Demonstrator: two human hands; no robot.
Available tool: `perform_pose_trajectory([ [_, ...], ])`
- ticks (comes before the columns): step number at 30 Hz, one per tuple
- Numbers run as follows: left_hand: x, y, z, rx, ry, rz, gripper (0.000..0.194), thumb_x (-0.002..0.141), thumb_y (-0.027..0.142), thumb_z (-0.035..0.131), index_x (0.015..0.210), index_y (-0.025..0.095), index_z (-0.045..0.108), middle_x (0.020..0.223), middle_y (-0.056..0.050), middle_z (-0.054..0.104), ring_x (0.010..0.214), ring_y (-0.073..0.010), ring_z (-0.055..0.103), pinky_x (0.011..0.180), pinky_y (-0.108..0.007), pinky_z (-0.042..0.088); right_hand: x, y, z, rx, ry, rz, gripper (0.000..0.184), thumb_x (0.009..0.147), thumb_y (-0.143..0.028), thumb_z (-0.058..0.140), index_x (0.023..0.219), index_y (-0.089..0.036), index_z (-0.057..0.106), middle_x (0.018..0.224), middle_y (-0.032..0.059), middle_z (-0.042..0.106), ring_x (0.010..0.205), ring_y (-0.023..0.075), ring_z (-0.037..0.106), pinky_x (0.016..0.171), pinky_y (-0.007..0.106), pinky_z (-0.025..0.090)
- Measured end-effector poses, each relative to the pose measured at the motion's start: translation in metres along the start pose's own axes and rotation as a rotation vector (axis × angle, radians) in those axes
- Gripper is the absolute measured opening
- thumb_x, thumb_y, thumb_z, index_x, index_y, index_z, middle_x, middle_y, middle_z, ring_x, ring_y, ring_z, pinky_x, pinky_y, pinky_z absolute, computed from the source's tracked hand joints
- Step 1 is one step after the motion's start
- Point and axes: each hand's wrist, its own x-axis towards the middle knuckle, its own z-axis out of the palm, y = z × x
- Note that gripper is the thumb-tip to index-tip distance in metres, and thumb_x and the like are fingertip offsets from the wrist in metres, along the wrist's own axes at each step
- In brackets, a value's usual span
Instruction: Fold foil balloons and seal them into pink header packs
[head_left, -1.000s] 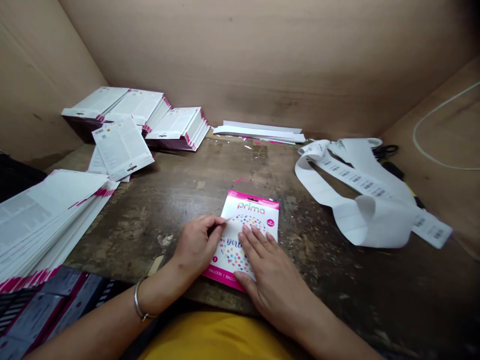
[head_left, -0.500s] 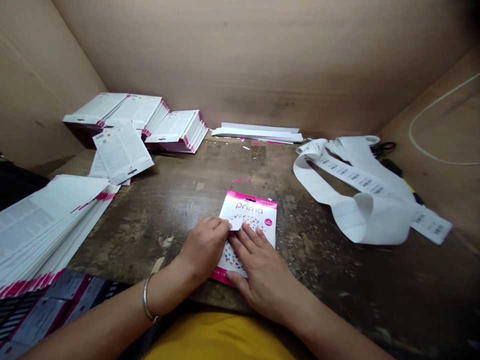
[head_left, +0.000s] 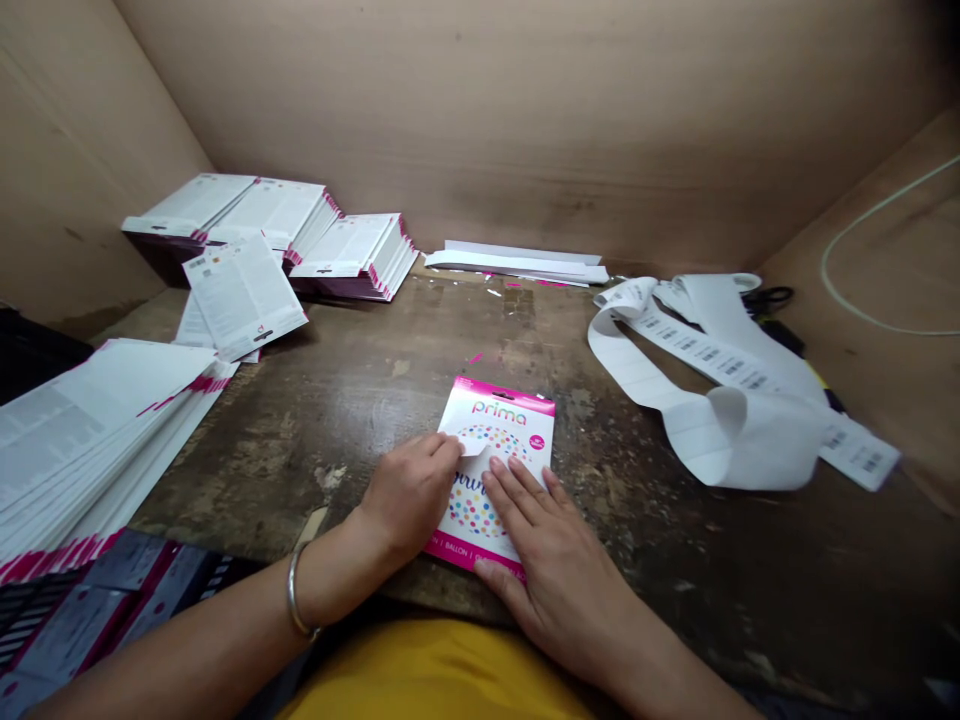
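Observation:
A white and pink balloon packet (head_left: 499, 412), printed "prima" with coloured dots, lies flat near the front edge of the wooden table. My left hand (head_left: 415, 490) is closed at its left side, pinching a small white piece of paper (head_left: 473, 447) that stands up over the packet's front. Whether this piece is attached to the packet I cannot tell. My right hand (head_left: 551, 560) rests with fingers spread on the packet's lower right part, covering some of the print.
Stacks of similar packets (head_left: 270, 210) stand at the back left, with a fanned pile (head_left: 97, 430) nearer me. White paper strips (head_left: 517, 262) lie along the back wall. On the right, a curled barcode label strip (head_left: 697, 410) lies by black-handled scissors (head_left: 772, 298).
My right hand has slid right and slightly down across the packet, uncovering more of its printed middle. My left hand keeps its pinch on the white piece, which now tilts differently.

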Motion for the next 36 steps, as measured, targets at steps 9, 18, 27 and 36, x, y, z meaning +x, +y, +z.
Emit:
perform_pose_trajectory([
  [9,-0.002,-0.001,0.004,0.004,0.009,0.101,0.016,0.088,0.017,0.052,0.101,0.015,0.061,0.097,-0.008,0.067,0.089,-0.0217,0.063,0.079,-0.034,0.052,0.013,-0.003,-0.004,0.037,-0.028,-0.029,0.068,0.089,-0.049,0.044,0.145,-0.015,0.025,0.150,0.0065,0.022,0.139,0.0256,0.016,0.113,0.050,0.020],
  [18,-0.003,0.000,0.004,-0.010,0.019,0.164,0.017,0.088,0.015,0.052,0.101,0.012,0.061,0.105,-0.010,0.067,0.099,-0.0222,0.063,0.089,-0.035,0.052,0.008,-0.001,0.006,0.062,0.058,-0.055,0.068,0.086,-0.042,0.052,0.142,-0.012,0.031,0.150,0.0127,0.026,0.139,0.0272,0.017,0.112,0.051,0.021],
  [27,-0.004,-0.001,-0.003,0.003,-0.070,0.232,0.020,0.092,0.021,0.045,0.098,0.012,0.061,0.114,-0.012,0.064,0.107,-0.0219,0.060,0.096,-0.036,0.048,0.007,0.004,0.011,0.110,0.129,-0.092,0.073,0.083,-0.042,0.057,0.142,-0.009,0.029,0.149,0.0151,0.028,0.139,0.0268,0.017,0.112,0.052,0.021],
  [36,-0.026,0.004,-0.002,0.107,-0.029,0.415,0.033,0.089,0.013,0.034,0.108,0.011,0.061,0.119,-0.018,0.060,0.114,-0.0299,0.055,0.093,-0.046,0.046,0.003,-0.010,-0.005,0.159,0.163,-0.058,0.078,0.080,-0.054,0.058,0.140,-0.010,0.033,0.148,0.0123,0.031,0.140,0.0260,0.016,0.114,0.045,0.016],
])
